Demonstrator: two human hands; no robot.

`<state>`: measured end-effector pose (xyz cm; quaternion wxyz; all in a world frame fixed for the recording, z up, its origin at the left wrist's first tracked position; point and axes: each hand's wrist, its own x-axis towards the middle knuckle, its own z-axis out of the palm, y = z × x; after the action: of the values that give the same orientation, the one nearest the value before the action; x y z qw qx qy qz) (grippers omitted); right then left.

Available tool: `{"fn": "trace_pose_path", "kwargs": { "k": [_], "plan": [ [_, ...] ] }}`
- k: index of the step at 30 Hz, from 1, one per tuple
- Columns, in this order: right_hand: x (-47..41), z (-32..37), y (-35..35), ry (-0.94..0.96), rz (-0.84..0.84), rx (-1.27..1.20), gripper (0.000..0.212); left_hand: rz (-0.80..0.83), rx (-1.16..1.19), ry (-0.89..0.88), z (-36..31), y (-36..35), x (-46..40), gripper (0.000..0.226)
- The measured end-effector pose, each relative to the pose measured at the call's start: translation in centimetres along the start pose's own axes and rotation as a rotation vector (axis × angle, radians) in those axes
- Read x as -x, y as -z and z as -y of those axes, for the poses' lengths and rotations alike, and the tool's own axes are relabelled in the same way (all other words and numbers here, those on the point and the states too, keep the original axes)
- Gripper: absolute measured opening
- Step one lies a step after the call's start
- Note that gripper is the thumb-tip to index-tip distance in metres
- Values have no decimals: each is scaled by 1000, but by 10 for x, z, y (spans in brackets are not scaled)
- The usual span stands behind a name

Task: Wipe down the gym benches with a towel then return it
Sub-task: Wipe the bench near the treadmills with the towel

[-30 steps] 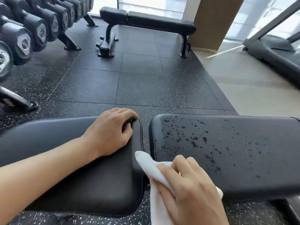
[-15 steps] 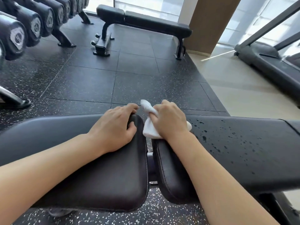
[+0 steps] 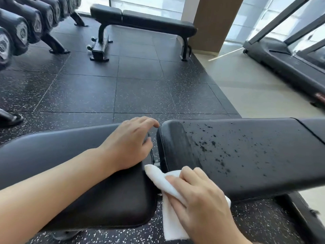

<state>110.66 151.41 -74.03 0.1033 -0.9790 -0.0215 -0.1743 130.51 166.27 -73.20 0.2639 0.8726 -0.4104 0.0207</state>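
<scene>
A: What moved in the last half second?

B: The right hand (image 3: 198,198) drew the towel (image 3: 168,205) back from the far edge of the back pad (image 3: 246,155) to its near edge, low and right of centre in the frame. A dull wiped strip now runs front to back along that pad's left end, where droplets sat 1 second ago.

A: Is the hand gripping the towel?

B: Its fingers curl over the cloth and press it on the pad's near corner; the loose end hangs down toward the floor.

A: And the other hand?

B: The left hand (image 3: 130,143) stays on the seat pad (image 3: 70,164) at mid-frame, fingers bent over its far right corner by the gap, bracing.

A: So how far along?

B: Early, I'd judge. Only 1 strip is clear; droplets cover the rest of the back pad to the right. The second bench (image 3: 144,20) at upper centre shows no sign either way.
</scene>
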Motion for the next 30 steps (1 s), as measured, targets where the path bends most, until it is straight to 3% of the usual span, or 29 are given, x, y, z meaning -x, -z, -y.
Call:
{"fn": "trace_pose_path", "kwargs": {
  "k": [3,11,15,23,30],
  "plan": [
    [-28,-10,-3,-69,-10,11,15,21,-41,3,5,-5,-5,39],
    [-162,-50,-36,-191,81,-30,27,-78,-2,212,14,-15,-11,35],
    [-134,-38,-30,-203,37,-34,26,-96,29,206,13,-13,-11,41],
    [8,5,1,-50,-14,-33,11,-29,-1,53,8,-11,-9,39],
    [-103,-48,-18,-158,23,-59,24,-112,80,113,12,-12,-9,36]
  ]
}}
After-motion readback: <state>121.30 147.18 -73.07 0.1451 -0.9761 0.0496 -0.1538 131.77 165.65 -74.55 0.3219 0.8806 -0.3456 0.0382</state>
